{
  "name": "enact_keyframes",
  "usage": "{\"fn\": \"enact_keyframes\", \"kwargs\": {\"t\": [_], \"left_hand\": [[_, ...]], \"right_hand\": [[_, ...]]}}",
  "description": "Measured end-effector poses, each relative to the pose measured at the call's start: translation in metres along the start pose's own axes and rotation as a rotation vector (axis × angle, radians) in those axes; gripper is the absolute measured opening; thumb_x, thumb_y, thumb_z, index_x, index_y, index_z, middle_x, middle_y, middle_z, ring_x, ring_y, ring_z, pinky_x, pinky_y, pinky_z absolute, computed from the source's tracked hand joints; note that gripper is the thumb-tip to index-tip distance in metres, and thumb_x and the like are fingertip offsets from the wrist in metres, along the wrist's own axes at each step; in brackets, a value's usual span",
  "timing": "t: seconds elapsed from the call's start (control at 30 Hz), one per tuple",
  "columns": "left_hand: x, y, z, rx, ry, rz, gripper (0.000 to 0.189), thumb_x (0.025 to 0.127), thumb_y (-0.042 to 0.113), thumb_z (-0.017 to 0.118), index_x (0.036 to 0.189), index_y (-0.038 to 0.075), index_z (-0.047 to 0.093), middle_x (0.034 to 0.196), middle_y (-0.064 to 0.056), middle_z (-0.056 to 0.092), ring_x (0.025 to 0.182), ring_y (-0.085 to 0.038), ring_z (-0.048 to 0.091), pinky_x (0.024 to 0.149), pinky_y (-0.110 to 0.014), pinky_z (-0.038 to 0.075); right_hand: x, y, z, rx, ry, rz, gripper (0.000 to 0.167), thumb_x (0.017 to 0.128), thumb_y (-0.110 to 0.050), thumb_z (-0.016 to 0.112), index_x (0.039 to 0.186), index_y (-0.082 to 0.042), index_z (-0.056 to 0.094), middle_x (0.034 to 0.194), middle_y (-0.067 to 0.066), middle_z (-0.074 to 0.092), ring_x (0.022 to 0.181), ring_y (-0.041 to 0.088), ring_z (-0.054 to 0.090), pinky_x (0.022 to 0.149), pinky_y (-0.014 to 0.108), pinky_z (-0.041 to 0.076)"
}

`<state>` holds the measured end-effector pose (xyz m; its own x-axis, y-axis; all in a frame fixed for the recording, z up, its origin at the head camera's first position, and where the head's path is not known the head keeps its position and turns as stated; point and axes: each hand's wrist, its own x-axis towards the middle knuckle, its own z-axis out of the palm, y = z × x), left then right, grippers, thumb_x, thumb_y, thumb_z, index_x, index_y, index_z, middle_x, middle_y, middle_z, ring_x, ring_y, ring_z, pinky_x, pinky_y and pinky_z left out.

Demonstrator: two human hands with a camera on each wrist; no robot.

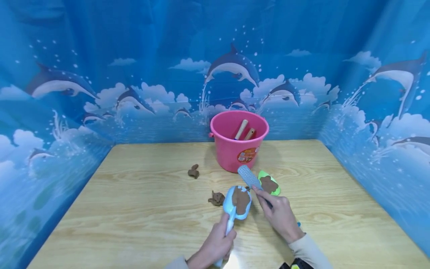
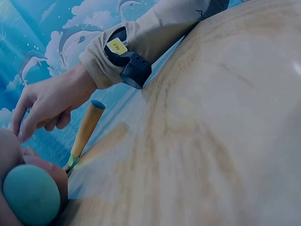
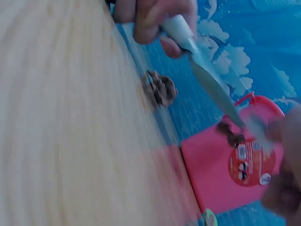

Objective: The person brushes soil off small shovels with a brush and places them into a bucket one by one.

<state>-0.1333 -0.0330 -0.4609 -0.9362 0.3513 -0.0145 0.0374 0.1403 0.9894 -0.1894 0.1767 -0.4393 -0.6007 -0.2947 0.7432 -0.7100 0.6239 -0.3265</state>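
Lower centre, left hand point(image 1: 216, 242) grips blue scoop point(image 1: 228, 201) by its handle, bowl up, likely to keep brown clay point(image 1: 241, 201) in. Mid-frame, pink bucket point(image 1: 228, 155) upright, seemingly storing tools point(image 1: 240, 130). Right of centre, right hand point(image 1: 279, 213) holds dotted grey paddle point(image 1: 249, 175) near its blade, probably for control.

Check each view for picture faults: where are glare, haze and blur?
Head view: glare on the wooden tabletop beside the left hand; left wrist view: hazy, low contrast; right wrist view: right hand blurred, the label on the pink bucket crisper.
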Motion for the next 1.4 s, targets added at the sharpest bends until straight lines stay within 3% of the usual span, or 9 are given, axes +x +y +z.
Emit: {"fn": "enact_keyframes", "kwargs": {"t": [0.07,0.23,0.3,0.53,0.73,0.9,1.03,1.17,1.4], "left_hand": [[0.001,0.001,0.0,-0.01,0.003,-0.021,0.013,0.089,0.002,0.045,0.102,0.003,0.043,0.053,0.002,0.042,0.033,-0.006,0.039,0.029,-0.019,0.034],[0.001,0.003,0.0,-0.025,0.005,-0.037,0.011,0.091,0.004,0.046,0.102,0.002,0.044,0.052,0.003,0.042,0.034,-0.005,0.038,0.03,-0.018,0.035],[0.001,0.004,0.001,-0.02,0.008,-0.029,0.011,0.092,0.004,0.045,0.102,0.003,0.044,0.053,0.003,0.042,0.035,-0.005,0.038,0.03,-0.018,0.035],[0.002,0.005,0.002,0.005,0.014,-0.026,0.01,0.092,0.004,0.045,0.102,0.003,0.044,0.054,0.003,0.043,0.035,-0.004,0.038,0.03,-0.018,0.035],[0.003,0.005,0.001,-0.003,0.004,-0.035,0.01,0.091,0.003,0.046,0.101,0.003,0.043,0.056,0.0,0.043,0.035,-0.006,0.038,0.03,-0.019,0.035],[0.006,0.004,0.0,-0.038,0.0,-0.078,0.009,0.09,0.002,0.044,0.098,0.004,0.043,0.054,0.001,0.041,0.035,-0.007,0.036,0.03,-0.019,0.034],[0.007,0.004,-0.002,-0.057,0.009,-0.106,0.01,0.09,0.002,0.043,0.1,0.003,0.043,0.051,0.002,0.04,0.035,-0.007,0.036,0.03,-0.019,0.034],[0.006,0.003,-0.002,-0.067,0.026,-0.097,0.014,0.09,0.002,0.043,0.104,0.002,0.043,0.051,0.002,0.04,0.035,-0.006,0.036,0.03,-0.019,0.034],[0.003,0.0,0.002,-0.052,0.055,-0.057,0.014,0.092,0.003,0.045,0.106,0.003,0.044,0.054,0.001,0.041,0.035,-0.006,0.037,0.029,-0.02,0.035]], "right_hand": [[-0.001,0.001,-0.002,0.094,-0.068,-0.044,0.032,0.081,0.004,0.071,0.111,-0.008,0.072,0.1,0.008,0.072,0.089,0.02,0.07,0.079,0.022,0.055],[-0.003,-0.005,-0.001,0.203,-0.247,-0.133,0.03,0.083,-0.001,0.07,0.111,-0.012,0.072,0.097,0.003,0.073,0.058,-0.014,0.047,0.055,0.003,0.042],[-0.003,-0.006,0.0,0.147,-0.233,-0.123,0.03,0.083,-0.003,0.071,0.11,-0.013,0.073,0.089,0.002,0.074,0.051,-0.015,0.029,0.046,0.002,0.032],[-0.004,-0.007,0.004,-0.006,-0.122,-0.027,0.03,0.081,-0.002,0.073,0.109,-0.013,0.073,0.077,0.002,0.072,0.047,-0.013,0.024,0.041,0.004,0.028],[-0.001,-0.003,0.005,-0.051,-0.044,0.024,0.031,0.08,0.002,0.073,0.109,-0.01,0.074,0.09,0.012,0.073,0.047,-0.01,0.032,0.045,0.008,0.038],[0.001,0.0,0.001,-0.051,0.018,0.055,0.032,0.079,0.001,0.074,0.109,-0.01,0.074,0.091,0.012,0.073,0.058,0.002,0.06,0.057,0.018,0.054],[0.0,-0.002,-0.004,0.106,-0.089,0.007,0.031,0.08,0.001,0.073,0.109,-0.01,0.073,0.099,0.007,0.072,0.071,0.002,0.066,0.069,0.016,0.055],[-0.001,-0.007,-0.004,0.154,-0.254,-0.062,0.027,0.083,-0.002,0.071,0.109,-0.011,0.073,0.093,0.003,0.074,0.05,-0.015,0.035,0.05,0.004,0.039],[0.0,-0.01,0.0,-0.041,-0.147,-0.009,0.032,0.079,0.0,0.073,0.108,-0.013,0.074,0.07,-0.002,0.068,0.047,-0.014,0.022,0.04,0.005,0.025]]}}
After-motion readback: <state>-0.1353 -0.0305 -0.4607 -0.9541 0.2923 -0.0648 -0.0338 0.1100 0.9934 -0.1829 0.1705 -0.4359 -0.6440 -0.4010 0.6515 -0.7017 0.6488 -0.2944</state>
